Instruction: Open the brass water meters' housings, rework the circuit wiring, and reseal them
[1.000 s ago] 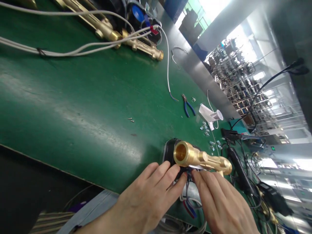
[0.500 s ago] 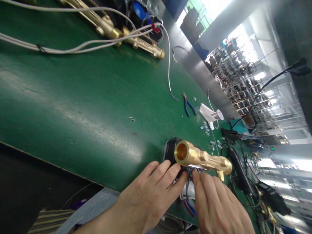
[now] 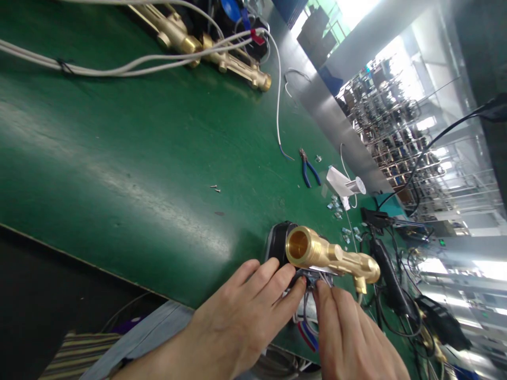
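Observation:
A brass pipe fitting (image 3: 332, 257) with a threaded open end lies over a black housing (image 3: 277, 245) near the front edge of the bench. My left hand (image 3: 245, 316) is closed on the near side of the housing, fingers curled against it. Its thumb presses in beside thin grey wires (image 3: 306, 306). Close to that thumb, my right hand (image 3: 352, 332) has its fingers pinched together at the same wires, below the fitting. The exact point under the fingertips is hidden. Red and blue wires (image 3: 308, 336) hang between my hands.
Blue-handled cutters (image 3: 308, 169), two small screws (image 3: 216, 188) and a white spool (image 3: 358, 184) lie on the green bench (image 3: 150, 142). Small clear pieces (image 3: 336, 206) are scattered beyond the fitting. More brass fittings (image 3: 241, 68) and white cables (image 3: 130, 68) are at the far left. A black-handled tool (image 3: 390, 274) lies right.
The view has shifted slightly. My right fingers have moved a little at the wires, and more of the grey wires shows beneath the fitting. My left hand stays in place on the housing.

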`<state>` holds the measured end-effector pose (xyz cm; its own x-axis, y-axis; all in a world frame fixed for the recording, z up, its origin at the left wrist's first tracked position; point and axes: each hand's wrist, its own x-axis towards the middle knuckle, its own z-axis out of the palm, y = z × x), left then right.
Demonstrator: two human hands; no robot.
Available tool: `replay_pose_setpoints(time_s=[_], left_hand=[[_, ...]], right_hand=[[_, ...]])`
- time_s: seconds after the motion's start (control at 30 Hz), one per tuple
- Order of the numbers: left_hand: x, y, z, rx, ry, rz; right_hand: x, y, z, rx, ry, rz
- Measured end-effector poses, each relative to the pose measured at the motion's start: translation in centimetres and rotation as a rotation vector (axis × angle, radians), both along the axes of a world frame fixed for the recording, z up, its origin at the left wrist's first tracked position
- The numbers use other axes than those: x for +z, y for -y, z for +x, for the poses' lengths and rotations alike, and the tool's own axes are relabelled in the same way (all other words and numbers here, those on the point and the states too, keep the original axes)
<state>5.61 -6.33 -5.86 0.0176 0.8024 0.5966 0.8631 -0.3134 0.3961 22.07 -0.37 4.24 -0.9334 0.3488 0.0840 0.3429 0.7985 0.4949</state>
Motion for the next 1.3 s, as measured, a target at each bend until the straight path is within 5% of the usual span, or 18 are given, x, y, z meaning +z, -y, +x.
replay_pose_setpoints(time_s=[0.17, 0.57, 1.13, 1.3], left_hand=[[0.0, 0.0, -0.2, -0.005, -0.011, 0.019], [0.0, -0.1, -0.3, -0.031, -0.019, -0.009], [-0.1, -0.2, -0.2, -0.019, 0.021, 0.015], [-0.1, -0.2, 0.0, -0.019, 0.031, 0.009]], right_hand=[[0.0, 0.2, -0.6, -0.06, -0.024, -0.012], [-0.5, 1.1, -3.2, -0.164, 0.081, 0.244], [-0.2, 1.1, -2.9, -0.163, 0.067, 0.239], [-0.1, 1.6, -4.5, -0.272, 0.116, 0.251]])
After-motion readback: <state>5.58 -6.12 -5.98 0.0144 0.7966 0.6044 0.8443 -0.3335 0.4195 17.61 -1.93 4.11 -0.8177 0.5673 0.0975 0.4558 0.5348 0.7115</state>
